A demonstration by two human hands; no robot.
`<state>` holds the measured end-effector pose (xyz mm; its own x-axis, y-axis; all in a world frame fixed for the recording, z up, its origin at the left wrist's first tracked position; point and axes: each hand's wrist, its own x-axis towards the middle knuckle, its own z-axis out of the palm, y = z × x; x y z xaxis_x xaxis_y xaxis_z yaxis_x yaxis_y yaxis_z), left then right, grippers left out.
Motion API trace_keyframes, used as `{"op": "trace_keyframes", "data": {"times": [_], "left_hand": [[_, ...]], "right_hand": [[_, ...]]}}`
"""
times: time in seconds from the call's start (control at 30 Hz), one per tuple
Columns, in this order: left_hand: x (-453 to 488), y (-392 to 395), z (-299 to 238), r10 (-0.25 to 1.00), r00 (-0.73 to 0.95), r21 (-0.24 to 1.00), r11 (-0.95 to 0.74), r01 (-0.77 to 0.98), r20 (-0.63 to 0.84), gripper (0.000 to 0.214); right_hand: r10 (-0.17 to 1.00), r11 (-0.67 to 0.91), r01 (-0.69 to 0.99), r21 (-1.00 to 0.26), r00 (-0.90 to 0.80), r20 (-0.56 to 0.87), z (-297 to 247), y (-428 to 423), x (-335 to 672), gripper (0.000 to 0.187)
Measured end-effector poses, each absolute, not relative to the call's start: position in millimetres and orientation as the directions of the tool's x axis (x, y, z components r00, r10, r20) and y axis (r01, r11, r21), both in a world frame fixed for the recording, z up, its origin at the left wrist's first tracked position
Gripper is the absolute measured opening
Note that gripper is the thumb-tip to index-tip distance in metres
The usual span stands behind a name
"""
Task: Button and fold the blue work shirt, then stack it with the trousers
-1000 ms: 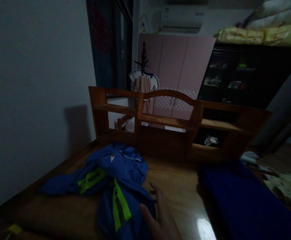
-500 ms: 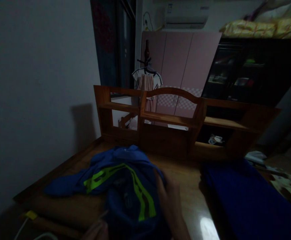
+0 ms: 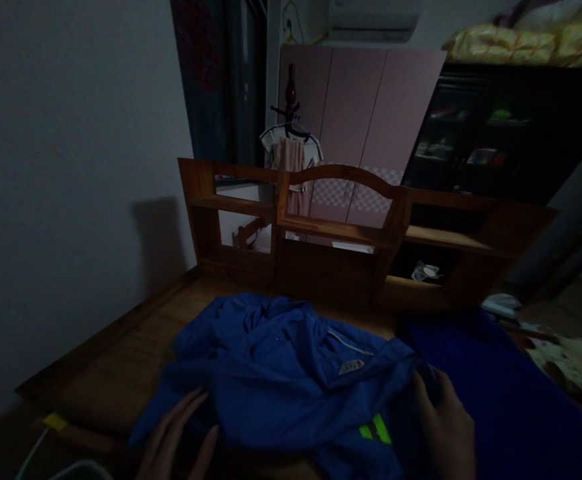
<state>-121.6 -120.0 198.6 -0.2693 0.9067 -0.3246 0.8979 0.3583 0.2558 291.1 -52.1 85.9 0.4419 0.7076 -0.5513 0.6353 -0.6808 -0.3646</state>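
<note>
A blue shirt point(image 3: 271, 373) lies rumpled across the wooden bed surface. A pale label and a thin white line show near its neck, and a bright green patch point(image 3: 377, 429) shows at the lower right. My right hand point(image 3: 445, 423) grips the shirt's right end, with the thumb and fingers closed over the cloth. At the lower left, my left hand point(image 3: 175, 437) rests by the near edge of the cloth, thumb and fingers apart. Part of that hand is cut off by the bottom of the view.
Folded dark blue cloth point(image 3: 475, 387) lies to the right. Behind the shirt stands a wooden headboard point(image 3: 328, 270) with shelves. A white wall point(image 3: 81, 200) borders the left side. A white cable point(image 3: 33, 452) with a yellow tag lies at the lower left.
The shirt has been spread wider to the right, its label now showing and most green stripes hidden. My right hand has moved right with the cloth; my left hand has opened and moved slightly left.
</note>
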Motion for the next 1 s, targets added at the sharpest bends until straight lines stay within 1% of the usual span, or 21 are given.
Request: {"op": "trace_keyframes", "data": {"times": [0.07,0.13,0.2,0.27,0.33,0.37,0.4,0.5,0.57,0.73,0.87,0.93,1.0], "left_hand": [[-114,-111,200,0.943,-0.187,0.235,0.255,0.938,-0.276,0.045],[-108,-101,207,0.972,-0.085,0.2,0.129,0.971,-0.217,0.035],[-106,-92,215,0.985,0.008,0.169,0.022,0.985,-0.174,0.029],[-105,-85,221,0.987,0.009,0.14,0.014,0.99,-0.163,0.031],[-106,-80,220,0.983,-0.041,0.104,0.06,0.993,-0.18,0.048],[-107,-79,218,0.979,-0.029,0.09,0.048,0.995,-0.203,0.056],[-110,-78,215,0.972,0.022,0.086,-0.002,0.996,-0.235,0.058],[-119,-78,206,0.9,0.281,0.135,-0.249,0.959,-0.333,0.04],[-126,-77,203,0.865,0.356,0.162,-0.319,0.934,-0.353,0.038],[-134,-81,194,0.87,0.344,0.187,-0.295,0.937,-0.354,0.048],[-135,-93,183,0.878,0.231,0.112,-0.203,0.973,-0.419,0.053],[-139,-101,177,0.872,0.18,0.086,-0.159,0.984,-0.455,0.052],[-144,-108,171,0.87,0.171,0.091,-0.145,0.985,-0.463,0.044]], "right_hand": [[0.793,-0.599,0.676,-0.43,0.426,-0.435,92,-50,285,0.052],[0.869,-0.491,0.712,-0.501,0.436,-0.233,107,-40,278,0.053],[0.888,-0.42,0.736,-0.531,0.455,-0.072,127,-25,273,0.052],[0.889,-0.394,0.741,-0.544,0.457,-0.02,144,-11,269,0.053],[0.926,-0.329,0.75,-0.574,0.377,-0.038,153,0,266,0.053],[0.952,-0.275,0.759,-0.59,0.301,-0.057,153,3,264,0.052],[0.975,-0.211,0.771,-0.601,0.209,-0.074,150,5,261,0.05],[0.993,-0.016,0.792,-0.611,-0.06,-0.103,134,2,252,0.044],[0.977,0.049,0.793,-0.607,-0.164,-0.134,124,-3,248,0.041],[0.908,0.066,0.761,-0.645,-0.314,-0.278,114,-17,238,0.037],[0.859,0.018,0.707,-0.707,-0.372,-0.351,111,-27,226,0.031],[0.83,-0.014,0.68,-0.733,-0.402,-0.388,111,-30,221,0.027],[0.803,-0.046,0.669,-0.742,-0.416,-0.425,113,-32,221,0.025]]}}
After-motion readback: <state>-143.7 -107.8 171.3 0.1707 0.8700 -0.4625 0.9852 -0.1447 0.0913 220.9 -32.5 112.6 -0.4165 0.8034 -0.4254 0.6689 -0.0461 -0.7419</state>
